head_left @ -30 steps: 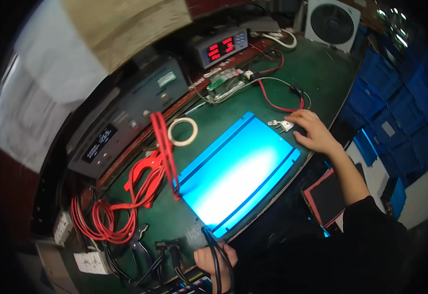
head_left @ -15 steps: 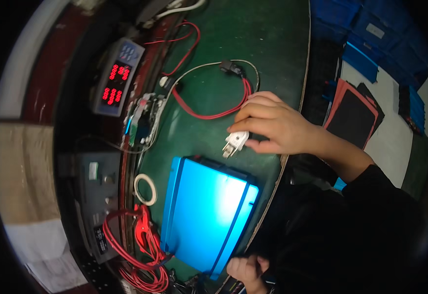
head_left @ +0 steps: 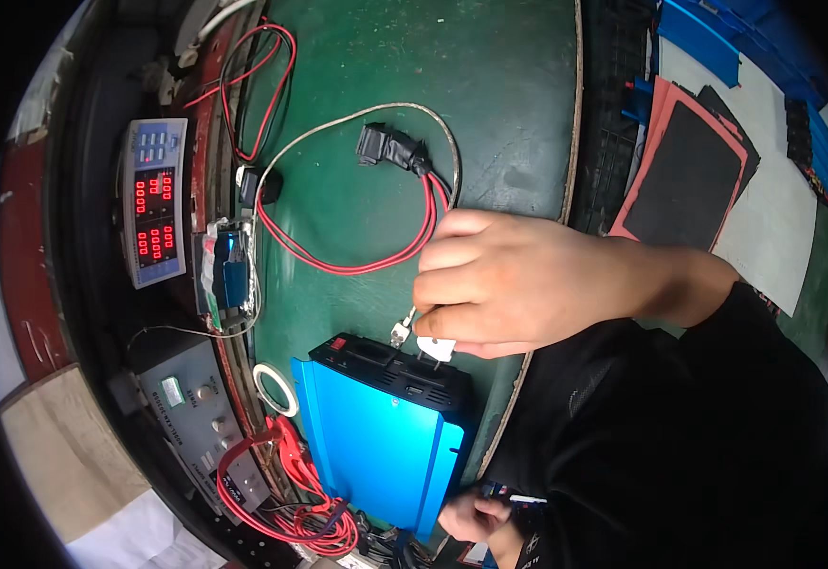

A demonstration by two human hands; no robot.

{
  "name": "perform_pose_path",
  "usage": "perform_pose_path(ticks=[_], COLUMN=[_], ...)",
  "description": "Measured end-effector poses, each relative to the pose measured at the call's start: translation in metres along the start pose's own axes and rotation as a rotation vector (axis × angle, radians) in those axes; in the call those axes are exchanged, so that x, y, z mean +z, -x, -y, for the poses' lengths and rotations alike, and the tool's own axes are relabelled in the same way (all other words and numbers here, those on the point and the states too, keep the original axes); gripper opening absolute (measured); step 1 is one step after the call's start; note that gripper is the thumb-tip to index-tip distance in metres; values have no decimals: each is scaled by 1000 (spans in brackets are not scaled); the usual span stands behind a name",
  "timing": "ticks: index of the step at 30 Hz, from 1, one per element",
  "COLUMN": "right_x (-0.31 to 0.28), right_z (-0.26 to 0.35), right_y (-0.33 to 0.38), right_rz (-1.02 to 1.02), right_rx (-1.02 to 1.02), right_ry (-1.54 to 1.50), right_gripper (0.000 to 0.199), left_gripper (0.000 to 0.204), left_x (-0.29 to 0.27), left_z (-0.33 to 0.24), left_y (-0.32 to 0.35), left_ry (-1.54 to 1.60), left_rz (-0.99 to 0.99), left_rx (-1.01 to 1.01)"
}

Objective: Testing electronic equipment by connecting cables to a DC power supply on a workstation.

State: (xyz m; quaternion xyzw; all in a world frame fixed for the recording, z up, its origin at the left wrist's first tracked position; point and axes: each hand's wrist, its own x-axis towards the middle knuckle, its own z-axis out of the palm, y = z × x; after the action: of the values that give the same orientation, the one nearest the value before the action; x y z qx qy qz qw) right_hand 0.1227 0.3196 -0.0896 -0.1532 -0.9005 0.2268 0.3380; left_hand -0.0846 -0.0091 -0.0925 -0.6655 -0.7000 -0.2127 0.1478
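Note:
Between the fingers of my right hand (head_left: 518,280) is a white two-prong plug (head_left: 435,349), its prongs pointing at the black end panel (head_left: 390,372) of a blue power inverter (head_left: 367,455). A smaller white connector (head_left: 400,334) hangs on a thin cord beside it, close to the panel. A red switch (head_left: 338,343) sits at the panel's left corner. Whether the prongs touch the socket is hard to see. My left hand (head_left: 474,517) is curled by the inverter's lower right corner; what its fingers hold, if anything, is hidden.
A black connector (head_left: 390,147) with red leads (head_left: 338,270) lies beyond the inverter. Red clamps and cables (head_left: 291,455), a tape ring (head_left: 275,389), a lit meter (head_left: 156,204) and a grey power supply (head_left: 196,408) line the left. Black and red sheets (head_left: 689,171) lie right.
My right hand has brought the plug down to the inverter's end panel. The view has shifted, showing more of that panel. My left hand stays at the lower corner.

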Motion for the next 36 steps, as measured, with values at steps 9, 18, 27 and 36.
perform_pose_path(ticks=[9, 18, 27, 36], right_x=[13, 9, 18, 9], right_z=[0, -1, 3, 4], right_y=[-2, -7, -20, -34], right_rz=[-93, 37, 110, 284], right_rx=[-90, -133, -188, -220], right_ry=[-147, -162, -181, -192], right_gripper=[19, 23, 20, 19], left_gripper=[28, 77, 73, 71], left_x=[-33, -17, -6, -8], left_z=[-26, -29, -21, -23], left_y=[-66, -105, -102, -99], left_ry=[-36, -263, -277, -275], left_rz=[-201, 280, 174, 126], left_rx=[82, -208, -161, -144])
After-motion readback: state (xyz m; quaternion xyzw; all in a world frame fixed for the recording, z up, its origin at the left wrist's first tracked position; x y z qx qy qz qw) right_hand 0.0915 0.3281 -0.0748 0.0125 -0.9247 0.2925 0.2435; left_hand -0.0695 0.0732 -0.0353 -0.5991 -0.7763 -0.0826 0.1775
